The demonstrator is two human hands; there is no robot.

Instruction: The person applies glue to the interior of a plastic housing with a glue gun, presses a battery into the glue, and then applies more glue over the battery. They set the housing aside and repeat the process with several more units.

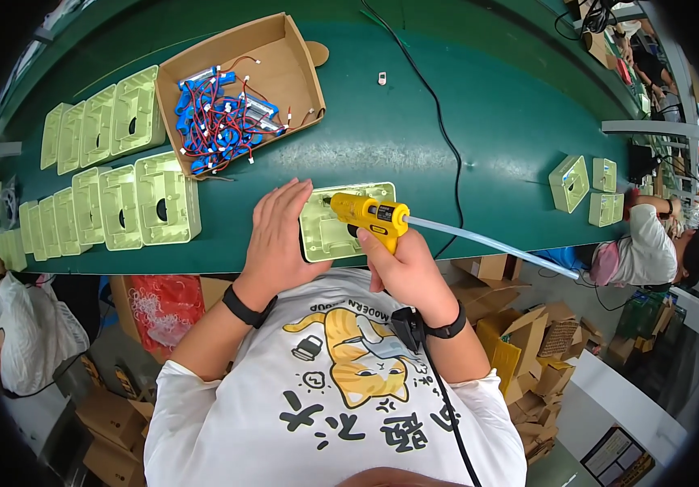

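Observation:
My right hand (404,272) is wrapped round a yellow hot glue gun (369,215). A pale translucent glue stick (487,243) sticks out of the gun's back toward the right. The nozzle points left, over the inside of a light green plastic housing (329,239) at the table's near edge. Whether the tip touches the housing, I cannot tell. My left hand (280,231) lies along the housing's left side, fingers stretched out and the thumb by its near edge. The gun and right hand hide part of the housing's inside.
A cardboard box (301,69) holds several blue battery packs (219,122) with red and black wires. Several similar housings (163,203) stand in rows at left; smaller green boxes (568,184) are at right. A black cable (438,114) crosses the green table (520,97). People sit at both sides.

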